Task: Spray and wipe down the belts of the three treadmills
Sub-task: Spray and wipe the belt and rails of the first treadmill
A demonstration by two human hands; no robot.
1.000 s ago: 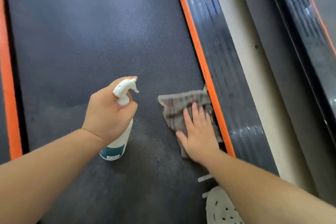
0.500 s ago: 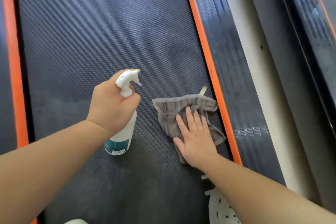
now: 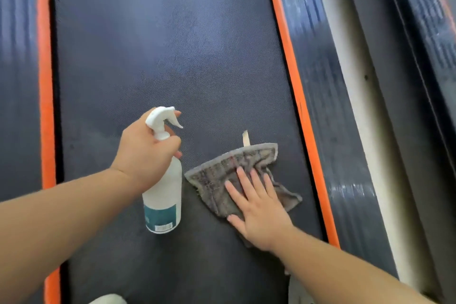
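Observation:
A dark textured treadmill belt (image 3: 160, 44) fills the view, edged by orange strips. My left hand (image 3: 145, 153) grips the neck of a white spray bottle (image 3: 162, 195) with a teal label, nozzle pointing right, held just above the belt. Right of the bottle a grey cloth (image 3: 222, 175) lies crumpled on the belt, a small beige tag sticking out at its top. My right hand (image 3: 256, 207) presses flat on the cloth with fingers spread.
Glossy black side rails flank the belt, the right rail (image 3: 328, 106) beyond the orange strip (image 3: 293, 106). A pale floor gap (image 3: 355, 111) separates it from a neighbouring treadmill's rail (image 3: 424, 20) at far right. A white shoe tip (image 3: 108, 300) shows at the bottom edge.
My right hand has slid the cloth leftward from the orange strip toward the belt's middle. The bottle in my left hand has stayed roughly where it was.

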